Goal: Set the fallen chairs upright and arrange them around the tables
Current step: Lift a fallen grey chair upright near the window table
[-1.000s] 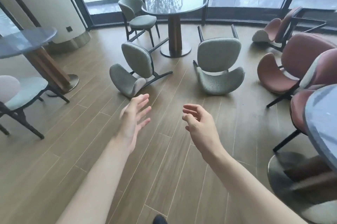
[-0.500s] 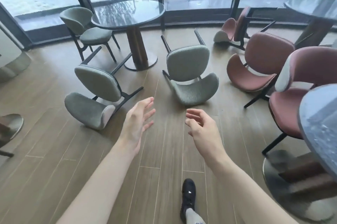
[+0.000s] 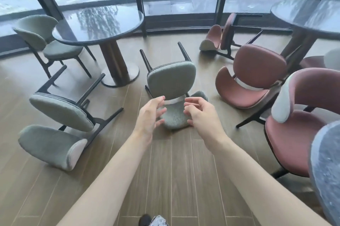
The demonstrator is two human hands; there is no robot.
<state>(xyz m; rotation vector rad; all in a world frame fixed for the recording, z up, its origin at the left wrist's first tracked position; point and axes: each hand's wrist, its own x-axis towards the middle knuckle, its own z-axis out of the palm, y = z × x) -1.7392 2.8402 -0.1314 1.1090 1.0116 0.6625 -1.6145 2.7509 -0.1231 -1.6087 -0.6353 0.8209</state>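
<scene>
A fallen grey-green chair [image 3: 171,80] lies straight ahead, its backrest on the floor and its legs pointing up toward the window. My left hand [image 3: 150,115] and my right hand [image 3: 201,115] hover on either side of that backrest, fingers apart, holding nothing. A second fallen grey-green chair [image 3: 60,113] lies on its side at the left. Two fallen pink chairs rest at the right, one near [image 3: 255,78], one farther back [image 3: 219,38]. A round dark table [image 3: 99,23] stands behind the grey chairs.
An upright grey-green chair [image 3: 42,41] stands at the round table's left. An upright pink chair [image 3: 301,124] and a table edge [image 3: 325,167] crowd the right. Another round table [image 3: 309,16] stands far right. Glass walls curve behind. Bare wood floor lies under my arms.
I have stepped closer and turned right. Both hands moved forward to either side of the middle grey-green chair's backrest. The chairs have not moved.
</scene>
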